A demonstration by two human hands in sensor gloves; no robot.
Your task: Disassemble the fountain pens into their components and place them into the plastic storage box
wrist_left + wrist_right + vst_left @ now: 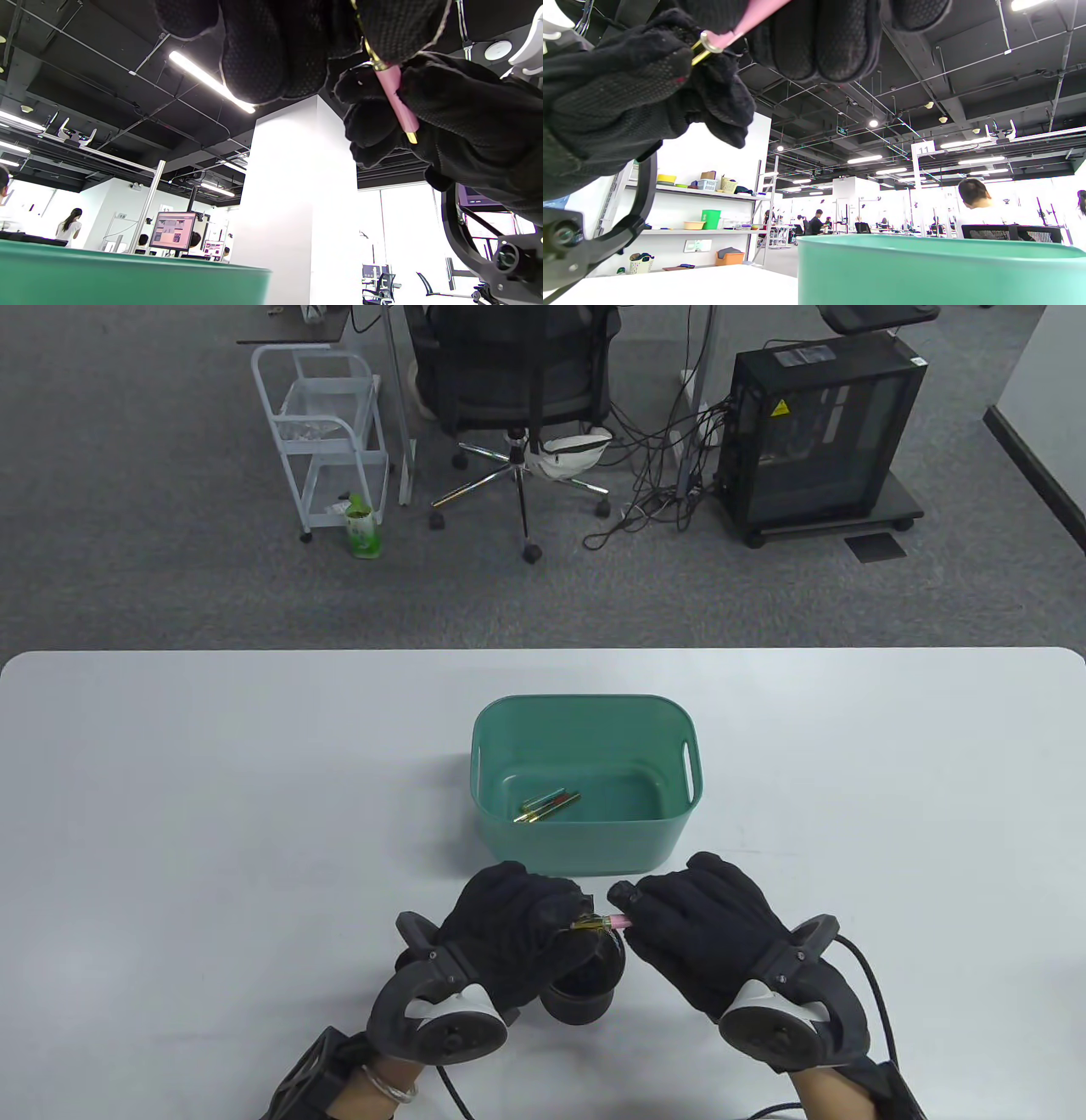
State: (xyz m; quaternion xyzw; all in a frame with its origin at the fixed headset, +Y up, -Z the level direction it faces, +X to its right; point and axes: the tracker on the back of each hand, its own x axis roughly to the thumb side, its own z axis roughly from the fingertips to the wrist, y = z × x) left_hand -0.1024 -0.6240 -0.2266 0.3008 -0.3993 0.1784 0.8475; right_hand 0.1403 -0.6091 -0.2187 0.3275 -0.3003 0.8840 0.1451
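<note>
Fingers [567,909] of both hands curled around pink pen [612,922]

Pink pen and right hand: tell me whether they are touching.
Touching. In the left wrist view the right hand's fingers close around the pink pen; the table view shows the left hand gripping its other end.

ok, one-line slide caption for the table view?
Both hands, left and right, grip a pink pen before the green storage box holding pen parts.
</note>
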